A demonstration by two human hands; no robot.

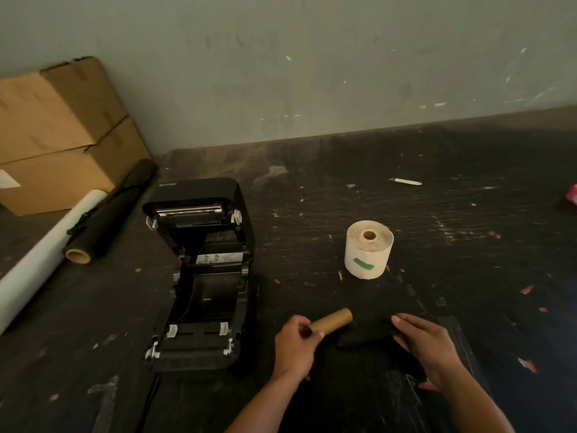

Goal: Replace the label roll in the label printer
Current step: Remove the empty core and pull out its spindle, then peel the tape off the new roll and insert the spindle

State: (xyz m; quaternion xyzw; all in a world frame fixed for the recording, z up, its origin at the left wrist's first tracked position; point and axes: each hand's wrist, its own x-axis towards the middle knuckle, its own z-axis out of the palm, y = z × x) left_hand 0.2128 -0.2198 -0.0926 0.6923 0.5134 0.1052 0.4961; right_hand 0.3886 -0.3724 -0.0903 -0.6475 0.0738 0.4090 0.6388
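Note:
The black label printer (203,270) stands on the dark table at centre left, its lid swung up and back; the roll bay inside looks empty. To its right, a full white label roll (368,250) stands on end, with a green tape strip on its side. Near the front, my left hand (295,345) is shut on a bare brown cardboard core (332,320), which points up and to the right. My right hand (427,345) rests on a black cloth-like object (368,334) lying on the table, with fingers curled over its edge.
Two stacked cardboard boxes (59,132) stand at the back left against the wall. A white film roll (37,260) and a black roll (109,210) lie beside them. A small white knife (406,182) lies at the back right, a pink item (571,198) at the right edge.

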